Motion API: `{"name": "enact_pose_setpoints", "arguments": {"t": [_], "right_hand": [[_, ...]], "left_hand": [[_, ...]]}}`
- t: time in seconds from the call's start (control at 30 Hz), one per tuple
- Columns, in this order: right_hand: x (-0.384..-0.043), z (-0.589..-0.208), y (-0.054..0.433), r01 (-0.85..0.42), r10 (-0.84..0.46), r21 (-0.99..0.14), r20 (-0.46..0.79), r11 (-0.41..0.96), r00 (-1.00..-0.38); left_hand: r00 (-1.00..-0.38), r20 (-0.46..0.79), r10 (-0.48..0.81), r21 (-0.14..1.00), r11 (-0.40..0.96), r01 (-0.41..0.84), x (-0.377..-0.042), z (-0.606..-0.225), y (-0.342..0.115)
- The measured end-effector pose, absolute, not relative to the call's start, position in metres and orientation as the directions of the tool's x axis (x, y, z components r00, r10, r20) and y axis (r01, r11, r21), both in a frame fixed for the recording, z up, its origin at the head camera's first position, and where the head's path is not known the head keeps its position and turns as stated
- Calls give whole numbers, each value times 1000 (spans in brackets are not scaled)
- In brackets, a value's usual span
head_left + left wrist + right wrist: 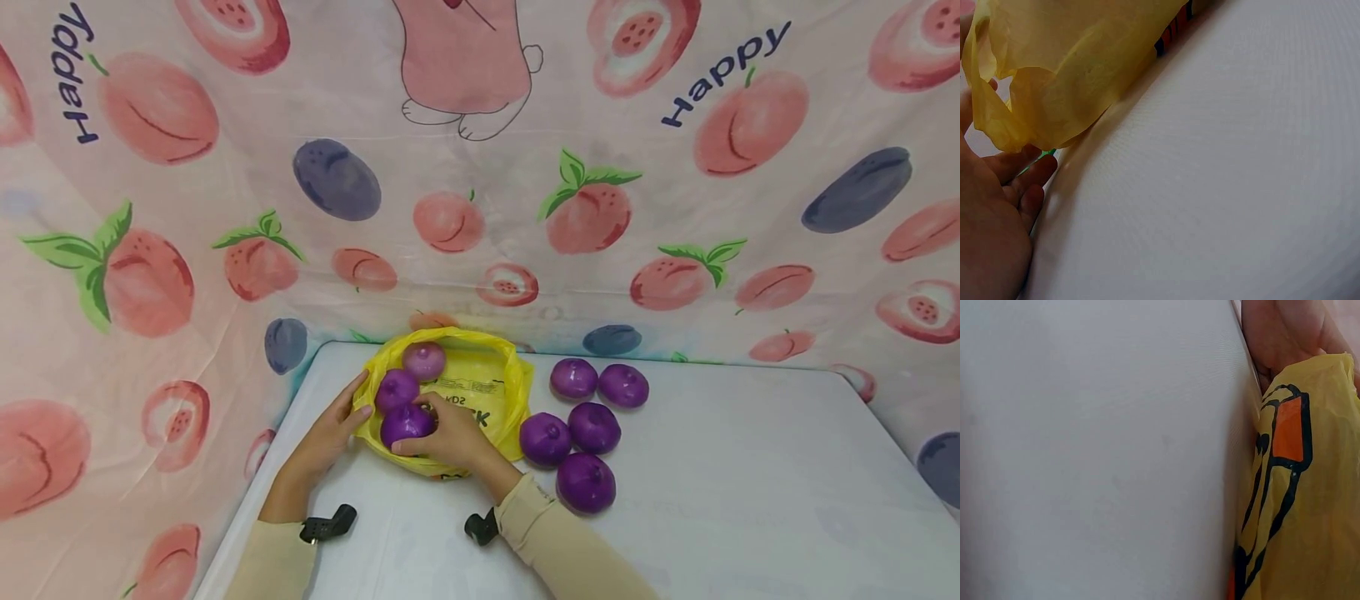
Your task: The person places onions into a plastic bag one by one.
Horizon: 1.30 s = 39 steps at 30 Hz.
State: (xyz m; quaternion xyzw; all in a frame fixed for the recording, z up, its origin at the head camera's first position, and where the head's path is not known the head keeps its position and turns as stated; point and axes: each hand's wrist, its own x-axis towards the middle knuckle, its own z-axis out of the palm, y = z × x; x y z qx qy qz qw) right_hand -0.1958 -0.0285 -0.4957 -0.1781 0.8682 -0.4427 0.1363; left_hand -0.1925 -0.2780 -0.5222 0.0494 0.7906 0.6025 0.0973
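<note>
A yellow plastic bag (517,400) lies with its mouth spread wide on the white table. Inside it, along the left side, are a paler purple onion (424,361), a second purple onion (396,390) and a darker one (406,423) nearest me. My right hand (453,437) reaches over the near rim and grips the darker onion between thumb and fingers. At the left rim, my left hand (330,433) holds the bag's edge, thumb over the rim and fingers outside. The left wrist view shows the bag film (1072,75) above its curled lower fingers (1035,178).
Right of the bag, several glossy purple onions (588,482) sit in a loose group on the white table (750,483). A fruit-patterned cloth (480,167) rises behind the table and on its left. Black wrist devices (330,525) are worn on both wrists.
</note>
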Motion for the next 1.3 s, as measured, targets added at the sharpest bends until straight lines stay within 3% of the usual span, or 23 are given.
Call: {"name": "enact_pose_setpoints", "arguments": {"t": [0.3,0.8,1.3], "right_hand": [[-199,-500,-29,-257,-460,-739,-79,623,-885],[-199,-496,-27,-295,-484,-701,-82,649,-871],[-199,-491,-19,-147,-453,-801,-167,580,-876]], "left_hand": [[-976,-88,198,962,271,-32,-193,-523,-278],[-977,-75,201,960,278,-16,-193,-524,-279],[-978,-97,184,960,277,-43,-192,-523,-277]]}}
